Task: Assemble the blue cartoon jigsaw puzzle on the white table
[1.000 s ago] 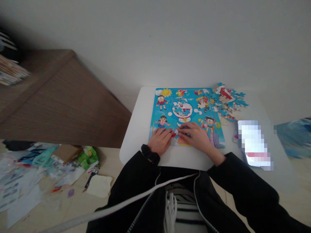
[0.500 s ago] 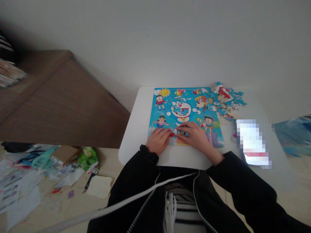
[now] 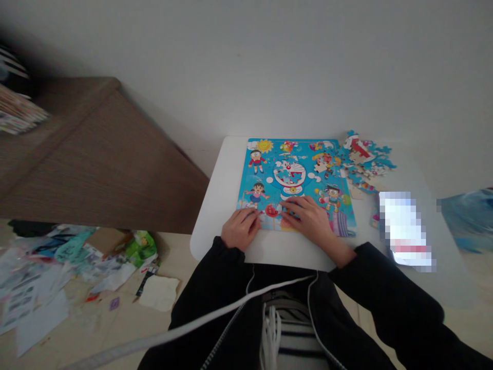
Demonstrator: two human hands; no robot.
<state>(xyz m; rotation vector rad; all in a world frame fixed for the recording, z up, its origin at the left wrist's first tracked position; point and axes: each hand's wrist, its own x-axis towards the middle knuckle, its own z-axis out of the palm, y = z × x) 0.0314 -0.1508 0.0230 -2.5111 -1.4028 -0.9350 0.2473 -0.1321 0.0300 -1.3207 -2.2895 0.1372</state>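
A blue cartoon jigsaw puzzle point(image 3: 250, 180) lies flat on a white table point(image 3: 215, 195), with gaps in the large round face at its middle. My left hand point(image 3: 241, 227) rests at the puzzle's lower left edge, fingers loosely bent and lying on it; I make out no piece in them. Over the lower middle, my right hand point(image 3: 308, 218) has its fingertips on the board, thumb and index finger apart. A round red patch of the puzzle shows between the two hands. What lies under the right fingers is hidden.
Loose jigsaw pieces point(image 3: 367, 156) are heaped at the puzzle's upper right. A lit phone point(image 3: 404, 228) lies on the table's right side. A brown wooden cabinet point(image 3: 96, 164) stands at the left, with bags and papers point(image 3: 73, 252) on the floor below it.
My left hand has drawn away to the left from the right hand, uncovering the red patch. My right hand has stayed nearly in place. The whole view has shifted slightly.
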